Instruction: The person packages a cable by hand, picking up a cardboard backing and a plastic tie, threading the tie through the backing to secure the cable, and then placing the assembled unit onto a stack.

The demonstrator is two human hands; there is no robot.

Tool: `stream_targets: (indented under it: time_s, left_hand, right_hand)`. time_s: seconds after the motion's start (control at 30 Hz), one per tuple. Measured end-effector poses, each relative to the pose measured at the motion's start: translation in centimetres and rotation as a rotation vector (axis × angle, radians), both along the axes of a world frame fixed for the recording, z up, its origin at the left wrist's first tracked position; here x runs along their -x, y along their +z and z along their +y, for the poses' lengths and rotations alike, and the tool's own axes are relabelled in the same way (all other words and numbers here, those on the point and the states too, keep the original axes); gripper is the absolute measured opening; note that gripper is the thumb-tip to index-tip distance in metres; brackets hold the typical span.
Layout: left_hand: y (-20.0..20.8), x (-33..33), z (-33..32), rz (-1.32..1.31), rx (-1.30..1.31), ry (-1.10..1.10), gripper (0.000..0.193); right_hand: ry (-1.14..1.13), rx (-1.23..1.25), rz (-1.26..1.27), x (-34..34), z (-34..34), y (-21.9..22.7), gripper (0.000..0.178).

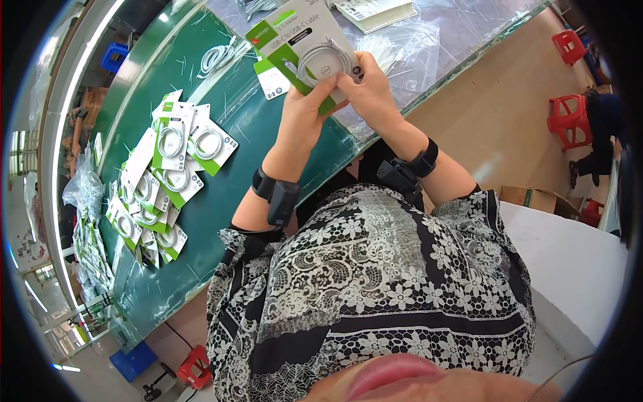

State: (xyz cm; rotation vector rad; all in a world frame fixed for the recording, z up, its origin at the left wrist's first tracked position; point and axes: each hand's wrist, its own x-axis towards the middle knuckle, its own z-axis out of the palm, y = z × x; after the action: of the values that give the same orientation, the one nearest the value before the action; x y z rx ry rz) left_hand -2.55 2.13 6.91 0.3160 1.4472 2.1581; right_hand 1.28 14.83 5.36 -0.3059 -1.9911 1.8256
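Both my hands hold up a green and white cable card (287, 41) with a coiled white cable (323, 61) fixed to its front. My left hand (303, 112) grips the card's lower left edge, its thumb on the front near the coil. On the right side, my right hand (370, 92) pinches the card, its thumb pressed at the bottom of the coil. The fingers behind the card are mostly hidden. Just below the held card, another white and green card (272, 82) lies on the green table (231, 194).
Left on the table is a heap of carded cables (175, 179). A loose cable coil (216, 59) lies farther back. Beyond my right hand are a clear bag with thin white strips (402, 57) and a stack of white cards (376, 15). Red stools (569, 122) and a person (603, 134) are at right.
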Motion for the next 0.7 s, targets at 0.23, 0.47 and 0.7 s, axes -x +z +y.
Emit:
stream_targets:
  time_s: [0.23,0.47,0.7]
  left_hand:
    - [0.0,-1.3,0.7,-0.042,0.035,0.15,0.028]
    - [-1.4,-0.5,1.0,0.009,0.093,0.105,0.03]
    - [-1.7,-1.3,1.7,-0.064,0.059,0.012,0.033]
  right_hand:
    - [-0.016,-0.007,0.063,0.3,-0.5,-0.4,0.033]
    - [-0.093,-0.208,0.092,0.6,0.3,-1.5,0.036]
    - [-0.077,-0.225,0.255,1.9,2.3,-1.1,0.035]
